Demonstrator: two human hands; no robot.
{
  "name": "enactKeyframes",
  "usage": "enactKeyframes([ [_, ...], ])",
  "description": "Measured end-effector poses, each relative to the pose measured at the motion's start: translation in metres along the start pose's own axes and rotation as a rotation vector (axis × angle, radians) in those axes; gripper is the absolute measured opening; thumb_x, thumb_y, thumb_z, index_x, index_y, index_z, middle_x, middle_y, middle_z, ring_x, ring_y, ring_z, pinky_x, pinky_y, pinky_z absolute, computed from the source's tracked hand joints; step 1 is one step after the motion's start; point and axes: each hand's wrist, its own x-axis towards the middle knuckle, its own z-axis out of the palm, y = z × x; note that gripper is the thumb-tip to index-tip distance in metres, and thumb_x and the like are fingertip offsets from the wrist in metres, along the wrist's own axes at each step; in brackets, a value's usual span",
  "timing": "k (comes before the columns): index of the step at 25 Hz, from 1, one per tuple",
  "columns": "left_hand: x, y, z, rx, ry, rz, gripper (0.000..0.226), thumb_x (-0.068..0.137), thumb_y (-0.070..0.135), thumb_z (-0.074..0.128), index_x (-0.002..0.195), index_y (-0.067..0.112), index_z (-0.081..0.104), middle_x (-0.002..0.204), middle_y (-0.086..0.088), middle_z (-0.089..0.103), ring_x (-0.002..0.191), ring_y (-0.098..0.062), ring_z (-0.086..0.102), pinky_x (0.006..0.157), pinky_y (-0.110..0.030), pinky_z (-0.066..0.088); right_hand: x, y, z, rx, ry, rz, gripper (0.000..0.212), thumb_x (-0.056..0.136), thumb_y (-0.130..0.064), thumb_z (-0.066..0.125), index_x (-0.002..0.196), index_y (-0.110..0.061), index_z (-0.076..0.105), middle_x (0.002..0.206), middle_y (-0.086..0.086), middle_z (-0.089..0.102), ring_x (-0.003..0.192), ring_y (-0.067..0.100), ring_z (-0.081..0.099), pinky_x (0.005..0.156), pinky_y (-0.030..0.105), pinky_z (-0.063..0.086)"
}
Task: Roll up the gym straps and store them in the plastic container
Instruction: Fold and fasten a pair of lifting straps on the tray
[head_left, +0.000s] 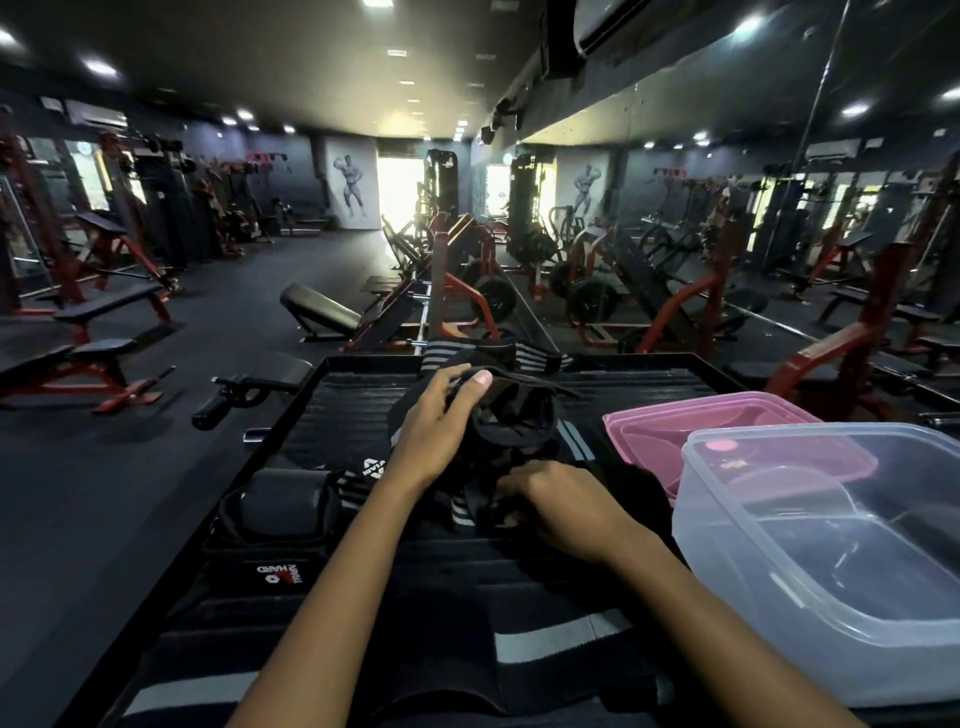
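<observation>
Two hands work over a black ribbed platform (649, 387) with a raised rim, in a dark gym with red-framed machines (691, 306), benches (98, 306), ceiling lights and a long wall mirror (727, 208). Black straps with grey stripes (566, 642) lie spread on the platform, and a rolled black pad (275, 501) sits at the left side. The left hand (441, 421) holds the top of a bundle of black gym straps (511, 423); its fingers are curled over the fabric and the thumb presses on it. The right hand (561, 506) grips the lower part of the same bundle, but its fingertips are hidden in the cloth. A clear plastic container (831, 566) stands at the right, touching a pink lid (644, 423) behind it.
</observation>
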Motion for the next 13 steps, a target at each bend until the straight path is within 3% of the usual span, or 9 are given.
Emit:
enactKeyframes([
  [4, -0.002, -0.002, 0.001, -0.006, -0.006, 0.043, 0.063, 0.060, 0.070, 0.067, 0.116, 0.042, 0.058, 0.121, 0.000, 0.063, 0.113, -0.015, 0.061, 0.104, -0.041, 0.046, -0.012, 0.004, -0.003, 0.235, 0.054, -0.010, 0.020, 0.088, -0.015, 0.059, 0.105, -0.022, 0.051, 0.113, -0.005, 0.061, 0.107, 0.018, 0.056, 0.080, 0.036, 0.046],
  [9, -0.003, -0.008, -0.001, 0.030, 0.003, 0.034, 0.047, 0.067, 0.075, 0.053, 0.107, 0.051, 0.060, 0.116, 0.006, 0.067, 0.112, -0.019, 0.062, 0.102, -0.050, 0.046, -0.020, -0.011, -0.007, 0.413, 0.094, -0.063, 0.033, 0.091, -0.013, 0.055, 0.115, -0.025, 0.036, 0.100, -0.030, 0.039, 0.099, 0.000, 0.041, 0.085, 0.025, 0.041],
  [11, -0.007, -0.007, -0.002, 0.071, -0.007, 0.018, 0.041, 0.071, 0.073, 0.045, 0.107, 0.056, 0.057, 0.112, 0.012, 0.067, 0.109, -0.017, 0.062, 0.097, -0.052, 0.047, -0.021, -0.013, -0.011, 0.483, 0.086, -0.063, 0.029, 0.090, -0.009, 0.051, 0.110, -0.022, 0.036, 0.100, -0.027, 0.035, 0.100, 0.005, 0.039, 0.091, 0.029, 0.040],
  [13, -0.012, -0.004, -0.002, 0.061, -0.009, -0.010, 0.033, 0.079, 0.066, 0.043, 0.104, 0.052, 0.060, 0.106, 0.009, 0.068, 0.105, -0.016, 0.063, 0.093, -0.053, 0.051, -0.022, -0.013, -0.015, 0.489, 0.089, -0.021, 0.024, 0.085, -0.018, 0.052, 0.100, -0.020, 0.034, 0.094, -0.018, 0.034, 0.094, 0.012, 0.036, 0.087, 0.030, 0.038],
])
